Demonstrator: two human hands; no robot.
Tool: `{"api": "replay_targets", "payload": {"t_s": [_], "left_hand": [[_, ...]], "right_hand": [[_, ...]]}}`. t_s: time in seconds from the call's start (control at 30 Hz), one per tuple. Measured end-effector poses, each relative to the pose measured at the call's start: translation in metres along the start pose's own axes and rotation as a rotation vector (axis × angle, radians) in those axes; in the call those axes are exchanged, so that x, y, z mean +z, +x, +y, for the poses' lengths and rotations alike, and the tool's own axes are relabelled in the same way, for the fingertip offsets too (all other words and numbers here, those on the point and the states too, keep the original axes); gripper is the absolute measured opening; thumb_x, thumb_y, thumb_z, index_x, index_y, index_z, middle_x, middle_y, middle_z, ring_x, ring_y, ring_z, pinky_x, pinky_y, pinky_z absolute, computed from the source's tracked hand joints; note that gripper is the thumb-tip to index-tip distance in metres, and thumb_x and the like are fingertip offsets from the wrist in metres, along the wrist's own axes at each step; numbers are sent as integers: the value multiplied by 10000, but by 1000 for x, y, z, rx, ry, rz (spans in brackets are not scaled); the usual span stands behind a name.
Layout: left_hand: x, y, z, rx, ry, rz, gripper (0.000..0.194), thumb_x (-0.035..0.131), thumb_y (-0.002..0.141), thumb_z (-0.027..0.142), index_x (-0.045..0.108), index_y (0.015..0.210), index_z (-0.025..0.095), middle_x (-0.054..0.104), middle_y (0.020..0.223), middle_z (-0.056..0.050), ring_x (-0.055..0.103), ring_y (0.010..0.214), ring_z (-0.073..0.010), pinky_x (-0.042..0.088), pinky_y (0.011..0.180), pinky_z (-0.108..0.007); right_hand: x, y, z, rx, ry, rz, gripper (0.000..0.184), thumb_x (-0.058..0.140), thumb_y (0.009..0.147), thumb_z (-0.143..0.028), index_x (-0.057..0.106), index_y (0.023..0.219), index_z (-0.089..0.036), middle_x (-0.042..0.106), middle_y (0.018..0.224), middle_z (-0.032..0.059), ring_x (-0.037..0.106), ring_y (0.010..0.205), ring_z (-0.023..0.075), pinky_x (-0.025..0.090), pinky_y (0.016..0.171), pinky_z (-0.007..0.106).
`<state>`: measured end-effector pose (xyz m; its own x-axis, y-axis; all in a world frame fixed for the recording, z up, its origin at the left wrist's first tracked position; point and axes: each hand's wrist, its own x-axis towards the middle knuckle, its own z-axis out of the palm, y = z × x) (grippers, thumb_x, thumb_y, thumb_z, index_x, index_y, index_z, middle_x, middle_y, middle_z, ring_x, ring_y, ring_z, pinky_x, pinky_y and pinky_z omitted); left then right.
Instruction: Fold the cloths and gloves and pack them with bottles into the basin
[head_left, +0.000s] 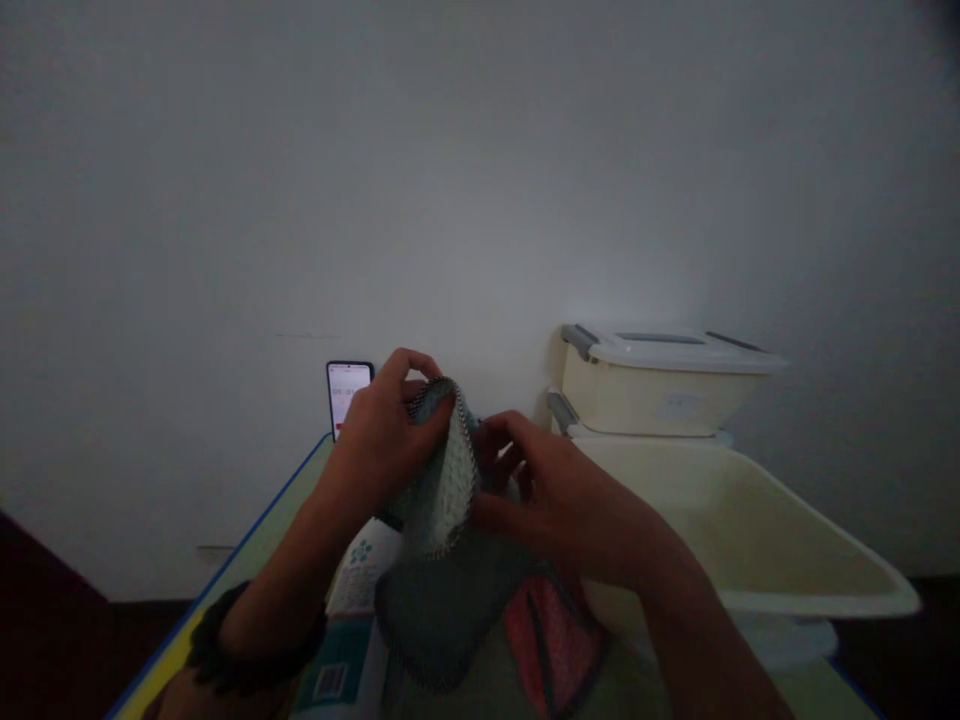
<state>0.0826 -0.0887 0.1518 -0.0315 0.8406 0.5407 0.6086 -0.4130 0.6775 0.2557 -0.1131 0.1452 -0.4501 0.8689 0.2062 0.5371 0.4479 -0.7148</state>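
Observation:
A grey-green cloth (450, 480) with black-and-white stitching along its edge hangs folded in my left hand (390, 420). The thumb of that hand lies on the front of the cloth, and its fingers curl over the top. At the cloth's right edge is my right hand (547, 485), its fingers half bent and thumb apart from them; the fingertips are dim against the cloth. Below both hands lies a dark grey cloth piece (450, 620), and to its right a red cloth (559, 640) with a dark stripe.
A white and teal package (345, 640) with a barcode lies under my left forearm. A phone (349, 390) leans upright by the wall. On the right stand an open cream bin (810, 600) and a lidded storage box (645, 395) behind it. The green table (281, 515) has a blue edge.

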Motion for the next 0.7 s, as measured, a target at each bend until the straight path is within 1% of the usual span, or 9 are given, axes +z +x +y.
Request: {"api": "replay_targets", "payload": {"t_s": [0.1, 0.17, 0.3, 0.37, 0.47, 0.5, 0.57, 0.63, 0.7], "left_hand": [[2, -1, 0, 2, -27, -38, 168, 569, 739, 268, 439, 834, 221, 664, 660, 14, 565, 507, -137, 384, 470, -232], [4, -1, -2, 6, -16, -62, 180, 575, 731, 259, 436, 839, 222, 649, 668, 25, 564, 518, -133, 392, 488, -235], [9, 1, -10, 46, 65, -84, 154, 567, 733, 225, 441, 821, 218, 597, 654, 40, 548, 554, -129, 386, 529, -244], [11, 2, -13, 71, 66, -98, 134, 559, 736, 217, 445, 806, 214, 587, 671, 37, 558, 593, -134, 399, 564, -252], [8, 3, -15, 102, 24, -142, 127, 569, 742, 236, 464, 808, 209, 569, 708, 33, 563, 634, -136, 421, 601, -256], [5, 3, -15, 106, -1, -177, 140, 582, 741, 247, 475, 822, 207, 561, 725, 34, 561, 632, -133, 423, 594, -251], [-3, 4, -18, 91, -42, -300, 176, 617, 730, 259, 510, 855, 199, 559, 762, 29, 552, 611, -120, 415, 559, -234], [-10, 5, -23, 61, -31, -453, 157, 633, 732, 257, 564, 854, 187, 572, 744, 26, 534, 575, -110, 395, 525, -222], [-15, 8, -30, 41, -21, -555, 107, 620, 759, 263, 617, 825, 178, 596, 699, 18, 540, 586, -117, 404, 539, -226]], "right_hand": [[0, -2, -3, -20, 49, -93, 473, 628, 723, -606, 554, 966, -207, 621, 892, 22, 558, 730, 150, 414, 591, 270], [-2, -4, -6, -39, 114, -109, 465, 550, 772, -633, 552, 947, -202, 624, 878, 22, 565, 736, 145, 413, 595, 261], [-1, -5, -8, -9, 115, 0, 400, 498, 827, -594, 518, 833, -195, 585, 739, -14, 527, 636, 107, 384, 546, 234], [1, -2, -7, -3, 43, 68, 320, 527, 844, -501, 504, 771, -191, 545, 657, -33, 488, 577, 92, 354, 515, 230], [2, 3, -2, -23, -18, 111, 202, 517, 859, -319, 488, 708, -189, 498, 589, -45, 456, 543, 88, 323, 494, 229], [0, 5, 0, -26, -13, 145, 182, 510, 856, -287, 482, 704, -191, 487, 586, -46, 453, 545, 88, 322, 492, 227], [-8, 5, 5, -23, 32, 279, 159, 502, 856, -281, 469, 723, -200, 467, 591, -49, 445, 541, 90, 326, 480, 221], [-19, 4, 11, -10, 108, 462, 139, 498, 862, -311, 460, 768, -216, 456, 582, -53, 429, 508, 90, 322, 450, 214], [-31, 1, 16, 29, 194, 582, 149, 513, 855, -369, 462, 813, -235, 465, 542, -60, 385, 430, 89, 277, 383, 212]]}}
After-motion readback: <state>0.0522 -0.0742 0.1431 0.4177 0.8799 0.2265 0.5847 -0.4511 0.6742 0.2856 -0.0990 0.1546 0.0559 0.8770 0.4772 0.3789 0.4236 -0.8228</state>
